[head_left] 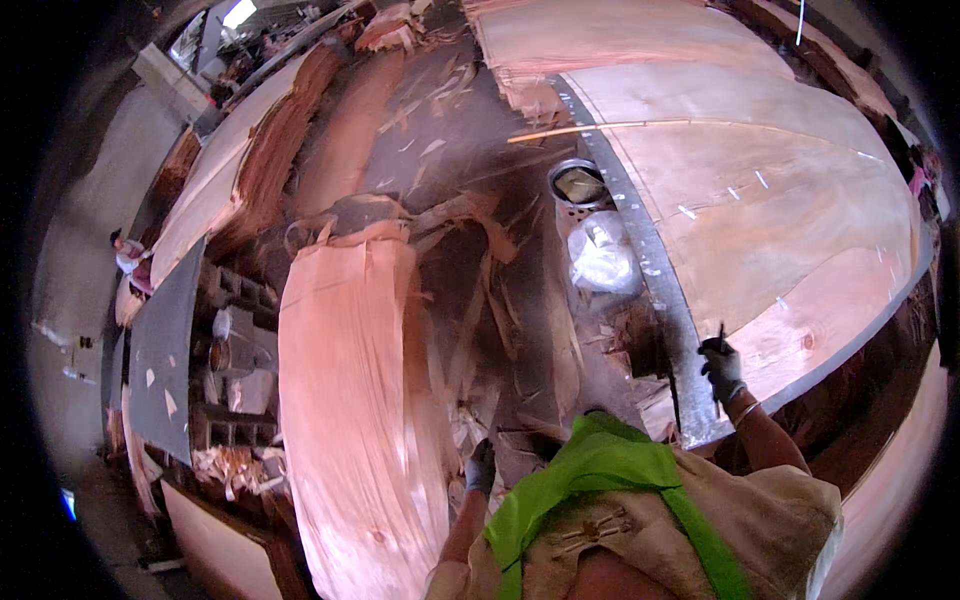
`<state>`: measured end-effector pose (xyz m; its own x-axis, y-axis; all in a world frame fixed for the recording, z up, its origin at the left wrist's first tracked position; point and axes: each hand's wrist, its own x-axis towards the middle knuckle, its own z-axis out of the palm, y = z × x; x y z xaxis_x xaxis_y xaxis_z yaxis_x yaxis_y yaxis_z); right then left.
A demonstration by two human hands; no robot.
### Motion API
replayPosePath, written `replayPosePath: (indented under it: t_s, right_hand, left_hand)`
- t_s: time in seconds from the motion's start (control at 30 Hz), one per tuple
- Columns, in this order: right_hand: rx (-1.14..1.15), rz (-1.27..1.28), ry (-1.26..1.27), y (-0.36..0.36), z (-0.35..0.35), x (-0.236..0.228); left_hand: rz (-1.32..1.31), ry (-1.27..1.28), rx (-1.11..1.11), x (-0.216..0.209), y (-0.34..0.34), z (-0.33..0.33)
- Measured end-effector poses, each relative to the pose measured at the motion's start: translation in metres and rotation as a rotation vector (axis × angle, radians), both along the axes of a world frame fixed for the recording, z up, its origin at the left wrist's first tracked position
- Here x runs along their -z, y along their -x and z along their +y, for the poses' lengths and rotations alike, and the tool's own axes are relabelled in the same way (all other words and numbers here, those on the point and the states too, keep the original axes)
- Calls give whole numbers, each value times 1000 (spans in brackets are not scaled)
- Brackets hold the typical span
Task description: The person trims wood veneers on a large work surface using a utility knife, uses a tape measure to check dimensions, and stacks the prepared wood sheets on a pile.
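My right hand (721, 370), in a grey glove, is closed round a thin dark stick-like tool (722, 332) whose exact kind I cannot make out. It is over the near end of a table with a dark metal edge (676, 322), where pale wood veneer sheets (745, 270) with short white tape strips lie. Low beside a tall stack of pinkish veneer (345, 350), my left hand (481, 467) hangs in a grey glove at the stack's right side. Its fingers are too small and dim to read, and any contact with the veneer is unclear.
A metal bucket (577, 184) and a white plastic bag (603, 252) stand beside the table edge. A long thin stick (620, 126) crosses the sheets. Torn veneer strips (490, 270) litter the floor. Another person (132, 262) is far left, near more veneer stacks (265, 150).
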<state>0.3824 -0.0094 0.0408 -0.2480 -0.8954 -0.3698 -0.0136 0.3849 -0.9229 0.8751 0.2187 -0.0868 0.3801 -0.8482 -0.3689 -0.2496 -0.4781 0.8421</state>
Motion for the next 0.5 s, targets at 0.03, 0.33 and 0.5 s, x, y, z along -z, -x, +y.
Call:
replayPosePath:
  t_s: [0.03, 0.33, 0.5]
  right_hand:
    - [-103, -15, 10, -23, -4, -9]
    - [-242, -281, -119, -201, -105, -79]
    - [-282, -223, -91, -267, -239, 11]
  left_hand:
    - [62, -21, 0, 4, -12, -13]
    - [-351, 231, 300, 7, -110, -224]
    - [-327, 280, 403, 34, -200, -321]
